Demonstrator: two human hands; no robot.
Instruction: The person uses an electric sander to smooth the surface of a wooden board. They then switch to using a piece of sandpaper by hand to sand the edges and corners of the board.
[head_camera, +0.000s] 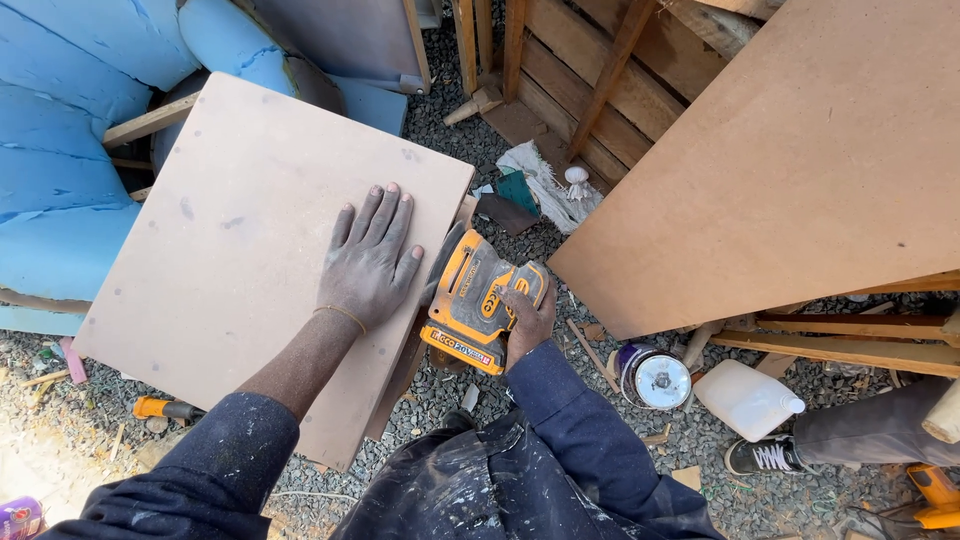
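The square, pale brown fibreboard panel lies flat, resting partly over a blue foam-padded chair frame, with its right edge overhanging grey gravel ground; the left hand lies palm down on the panel near that edge, fingers stretched out flat and slightly spread, gripping nothing; a thin band circles its wrist. The right hand is closed around the body of an orange and black electric sander, held against the panel's right edge. To the right, a larger brown board leans against wooden slats; a round tin and a white plastic jug lie on the gravel nearby; another person's black and white shoe shows beside the jug.
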